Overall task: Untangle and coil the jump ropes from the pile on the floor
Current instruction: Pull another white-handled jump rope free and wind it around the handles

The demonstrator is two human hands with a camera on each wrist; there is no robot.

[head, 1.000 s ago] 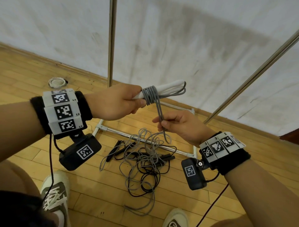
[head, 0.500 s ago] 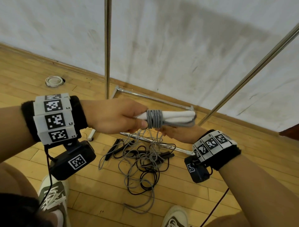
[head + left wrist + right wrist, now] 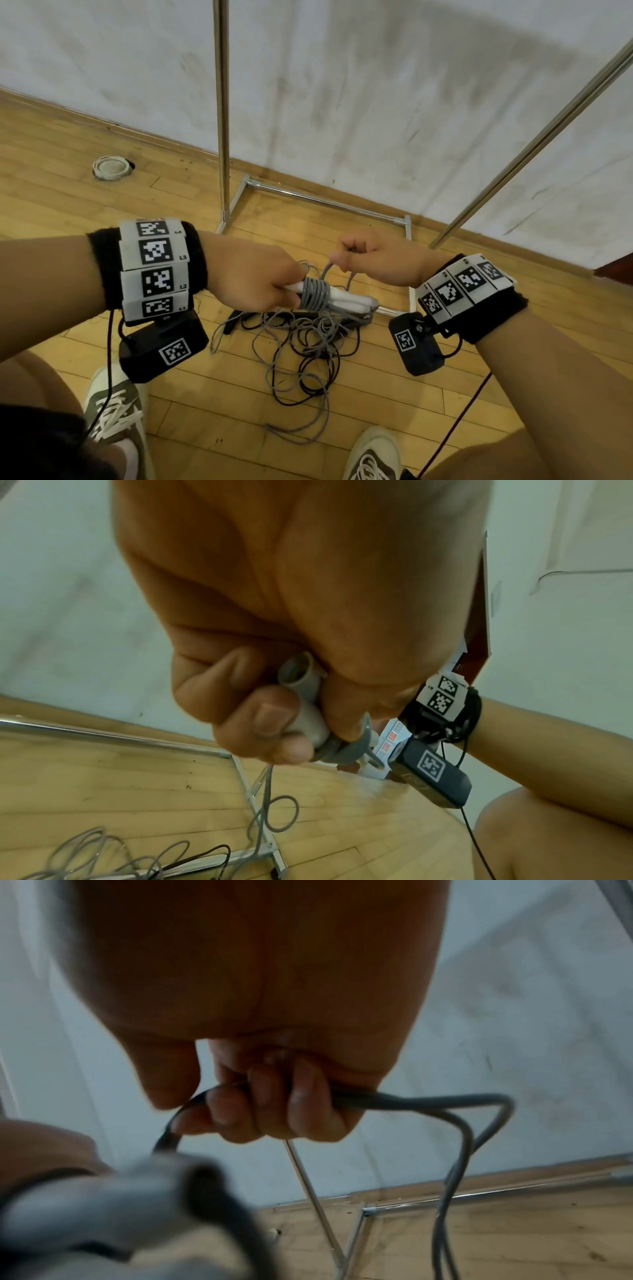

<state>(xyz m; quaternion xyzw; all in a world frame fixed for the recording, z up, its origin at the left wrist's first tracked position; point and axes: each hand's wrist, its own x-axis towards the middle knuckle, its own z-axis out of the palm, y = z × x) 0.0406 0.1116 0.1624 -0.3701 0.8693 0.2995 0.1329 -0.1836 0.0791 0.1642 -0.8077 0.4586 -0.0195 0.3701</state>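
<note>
My left hand (image 3: pixel 270 291) grips a pair of white jump-rope handles (image 3: pixel 346 301), held side by side and pointing right. Several turns of grey rope (image 3: pixel 313 293) are wound round them just past my fingers. In the left wrist view the fingers (image 3: pixel 270 718) curl round the handles (image 3: pixel 304 696). My right hand (image 3: pixel 373 262) is above and to the right, fingers curled round the grey rope (image 3: pixel 411 1100), which runs down to the coil. On the floor below lies a tangled pile of grey and black ropes (image 3: pixel 305 346) with black handles (image 3: pixel 229 325).
A metal rack frame (image 3: pixel 325 202) stands on the wooden floor against the white wall, with an upright pole (image 3: pixel 222 102) and a slanted pole (image 3: pixel 534 144). A round white floor fitting (image 3: pixel 110 167) is at far left. My two shoes (image 3: pixel 113 407) (image 3: pixel 371 455) flank the pile.
Both hands have dropped lower toward the pile. My right hand has come from under the handles to above them, carrying the grey rope round for another turn.
</note>
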